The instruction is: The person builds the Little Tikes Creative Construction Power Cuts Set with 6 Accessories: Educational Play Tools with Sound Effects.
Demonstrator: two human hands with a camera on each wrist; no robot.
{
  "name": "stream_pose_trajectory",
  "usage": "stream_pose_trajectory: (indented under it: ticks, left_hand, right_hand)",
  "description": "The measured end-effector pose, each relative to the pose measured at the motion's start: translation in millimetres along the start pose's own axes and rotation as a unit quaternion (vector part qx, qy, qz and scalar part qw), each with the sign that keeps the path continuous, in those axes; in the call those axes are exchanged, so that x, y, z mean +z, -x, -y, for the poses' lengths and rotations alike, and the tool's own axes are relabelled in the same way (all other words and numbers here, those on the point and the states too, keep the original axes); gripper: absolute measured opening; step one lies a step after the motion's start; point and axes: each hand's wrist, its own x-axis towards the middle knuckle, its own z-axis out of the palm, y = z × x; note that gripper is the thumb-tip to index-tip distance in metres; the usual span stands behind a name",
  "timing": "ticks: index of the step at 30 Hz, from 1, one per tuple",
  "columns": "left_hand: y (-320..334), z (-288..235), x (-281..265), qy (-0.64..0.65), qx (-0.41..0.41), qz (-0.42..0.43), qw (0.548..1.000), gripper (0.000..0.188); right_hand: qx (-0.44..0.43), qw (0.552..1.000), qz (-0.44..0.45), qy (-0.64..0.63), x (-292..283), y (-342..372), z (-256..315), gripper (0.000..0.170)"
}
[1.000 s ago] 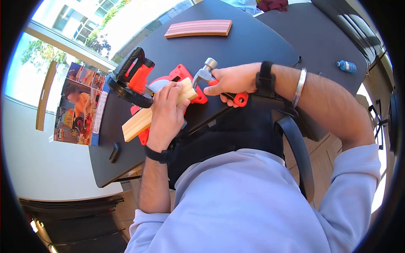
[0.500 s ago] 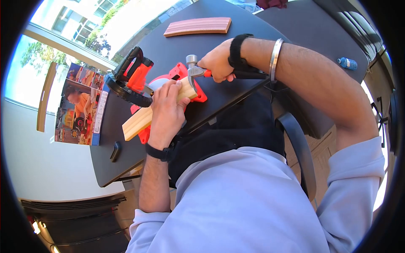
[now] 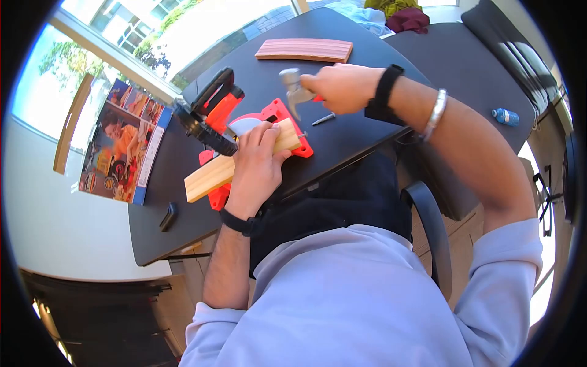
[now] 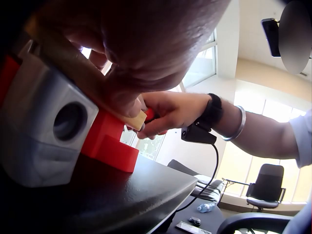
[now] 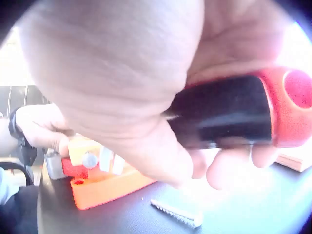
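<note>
A light wooden board (image 3: 211, 178) lies across the red base (image 3: 306, 148) of the toy saw (image 3: 223, 113). My left hand (image 3: 255, 174) grips the board near its right end, fingers over the top and thumb at the near side. Just beyond that end, my right hand (image 3: 348, 88) holds a hammer (image 3: 296, 92), its metal head raised and apart from the board. The hammer's black and red handle (image 5: 222, 114) fills the palm in the right wrist view. A round-headed fastener (image 5: 90, 160) stands at the board's end face. Another threaded fastener (image 3: 324, 119) lies on the table.
A reddish board (image 3: 304, 49) lies at the table's far side. The picture box (image 3: 124, 144) stands at the left, near a small black object (image 3: 168, 217). A bottle (image 3: 505, 117) lies on the dark surface at the right, with cloths (image 3: 408, 20) behind.
My right hand has turned and drawn the hammer head back from the board's end, so fasteners there and on the table show. My left hand keeps its grip. The head view has shifted slightly.
</note>
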Motion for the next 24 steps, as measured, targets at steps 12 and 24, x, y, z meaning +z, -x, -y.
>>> stream_pose_trajectory:
  ticks: [12,24]
  left_hand:
    - [-2.3,-4.9,2.5,-0.013,-0.010,-0.015,1.000,0.047]
    - [0.1,-2.2,5.0,-0.019,-0.016,-0.016,1.000,0.049]
  right_hand:
    - [-0.008,0.997,-0.011,0.080,22.7,39.1,36.2,0.049]
    - [-0.048,0.995,-0.067,-0.051,37.7,44.2,14.5,0.043]
